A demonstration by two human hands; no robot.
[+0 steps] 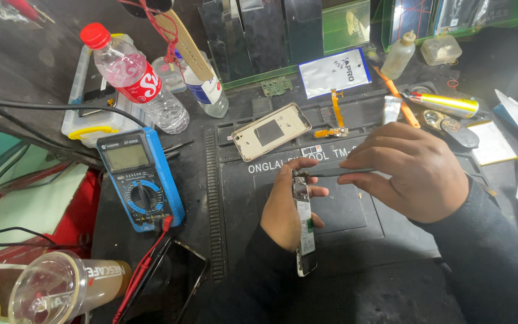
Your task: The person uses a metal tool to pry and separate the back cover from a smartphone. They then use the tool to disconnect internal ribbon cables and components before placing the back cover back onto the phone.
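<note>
Two bare hands work over a black rubber repair mat, the landmark for all places here. Far left of the mat, lower corner: clear plastic cup with lid, lying on its side, brownish drink inside. Left of the mat: blue handheld multimeter with grey screen and black dial, red and black probe leads trailing down from it. Above-left of the mat: clear plastic water bottle with red cap and red label, leaning over a clear plastic parts box with yellow clasps. On the mat's upper left edge: gold rectangular phone back cover, lying flat, inner side up. Over the mat's centre: left hand closed around an opened slim phone body, held on edge, circuit side showing, lower end sticking out below the palm. Right of that, over the mat's upper middle: right hand pinching a thin dark metal tool, tip touching the phone body's top end. Above the mat: white flat pouch with blue edge and an orange flex ribbon just below it. Above-right of the mat: yellow and silver tube lying on its side, small pale plastic bottle upright behind it.
</note>
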